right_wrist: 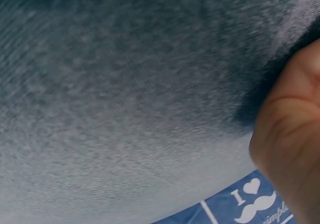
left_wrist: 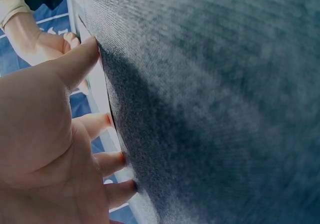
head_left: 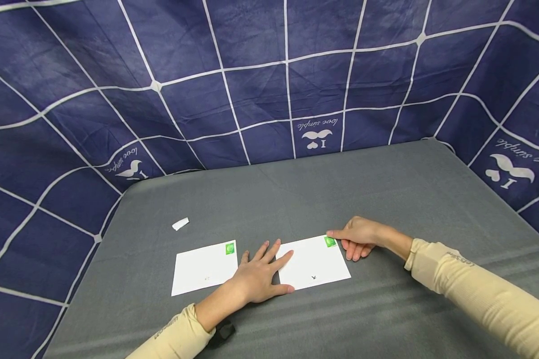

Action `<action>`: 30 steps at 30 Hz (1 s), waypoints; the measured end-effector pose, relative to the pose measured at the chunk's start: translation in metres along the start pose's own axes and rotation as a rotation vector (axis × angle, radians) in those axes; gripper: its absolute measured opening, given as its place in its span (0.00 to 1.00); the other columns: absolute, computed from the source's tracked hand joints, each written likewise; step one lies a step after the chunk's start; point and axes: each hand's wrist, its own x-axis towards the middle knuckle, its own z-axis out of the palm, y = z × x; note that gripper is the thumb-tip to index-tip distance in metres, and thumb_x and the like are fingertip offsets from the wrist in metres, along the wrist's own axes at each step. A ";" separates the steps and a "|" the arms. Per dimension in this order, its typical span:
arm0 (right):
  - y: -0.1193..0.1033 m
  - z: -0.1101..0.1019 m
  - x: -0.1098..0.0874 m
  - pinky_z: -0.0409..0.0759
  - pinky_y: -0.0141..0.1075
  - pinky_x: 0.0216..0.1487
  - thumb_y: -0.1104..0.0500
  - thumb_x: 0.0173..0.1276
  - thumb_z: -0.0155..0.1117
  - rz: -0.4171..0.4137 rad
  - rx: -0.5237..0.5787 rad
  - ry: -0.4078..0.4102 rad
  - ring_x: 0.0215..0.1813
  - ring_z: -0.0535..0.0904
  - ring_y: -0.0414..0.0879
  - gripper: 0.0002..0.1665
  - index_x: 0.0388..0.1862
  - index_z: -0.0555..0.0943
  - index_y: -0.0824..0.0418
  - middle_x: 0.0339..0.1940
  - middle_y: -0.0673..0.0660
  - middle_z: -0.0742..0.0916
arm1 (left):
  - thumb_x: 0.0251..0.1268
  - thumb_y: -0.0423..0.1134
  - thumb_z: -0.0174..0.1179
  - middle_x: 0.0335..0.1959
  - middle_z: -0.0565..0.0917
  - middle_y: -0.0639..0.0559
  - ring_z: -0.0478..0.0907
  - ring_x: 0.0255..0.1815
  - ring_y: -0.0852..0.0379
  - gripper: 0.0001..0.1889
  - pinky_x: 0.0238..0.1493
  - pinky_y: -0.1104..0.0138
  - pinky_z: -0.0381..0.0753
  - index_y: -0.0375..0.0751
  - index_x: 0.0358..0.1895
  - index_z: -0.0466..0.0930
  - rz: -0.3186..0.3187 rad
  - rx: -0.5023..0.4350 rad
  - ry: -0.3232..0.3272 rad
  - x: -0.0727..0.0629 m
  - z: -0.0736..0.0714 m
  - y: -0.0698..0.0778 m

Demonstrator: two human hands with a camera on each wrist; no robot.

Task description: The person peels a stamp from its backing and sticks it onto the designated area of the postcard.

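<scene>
Two white envelopes lie flat, each with a green stamp at its upper right corner. My left hand [head_left: 261, 278] spreads its fingers over the left edge of the right envelope [head_left: 312, 264], pressing it down. In the left wrist view, the thumb and fingertips of the left hand [left_wrist: 65, 124] touch the envelope's edge. My right hand [head_left: 359, 238] lays its thumb on the stamp [head_left: 330, 242] of that envelope. Its other fingers hang loosely curled beside the right edge. The right wrist view shows only part of the right hand [right_wrist: 292, 129]. To the left lies the other envelope [head_left: 202, 269] with its stamp [head_left: 230, 248].
A small white paper strip [head_left: 180, 224] lies beyond the left envelope. Everything rests on a grey cloth-covered surface [head_left: 386, 189]. Dark blue fabric [head_left: 251, 94] with white lines hangs behind it and at both sides.
</scene>
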 end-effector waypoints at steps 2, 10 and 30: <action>-0.002 0.001 0.000 0.70 0.28 0.11 0.43 0.72 0.55 -0.014 -0.043 0.012 0.12 0.78 0.40 0.29 0.15 0.74 0.60 0.11 0.56 0.82 | 0.61 0.66 0.53 0.76 0.48 0.48 0.45 0.75 0.45 0.41 0.62 0.36 0.51 0.58 0.75 0.53 0.001 -0.002 0.001 0.000 0.000 0.000; -0.005 0.003 0.000 0.66 0.27 0.09 0.44 0.71 0.56 -0.007 -0.085 0.034 0.09 0.74 0.38 0.31 0.11 0.75 0.59 0.08 0.54 0.80 | 0.62 0.67 0.52 0.77 0.48 0.48 0.44 0.75 0.46 0.41 0.62 0.36 0.51 0.58 0.75 0.52 -0.001 -0.001 -0.006 -0.001 0.000 -0.001; -0.004 0.001 0.000 0.73 0.29 0.13 0.44 0.69 0.60 0.013 -0.054 0.023 0.12 0.78 0.40 0.28 0.14 0.77 0.61 0.11 0.54 0.82 | 0.62 0.67 0.51 0.77 0.46 0.50 0.43 0.76 0.48 0.41 0.63 0.37 0.50 0.61 0.76 0.50 -0.018 0.028 -0.034 0.001 -0.001 0.000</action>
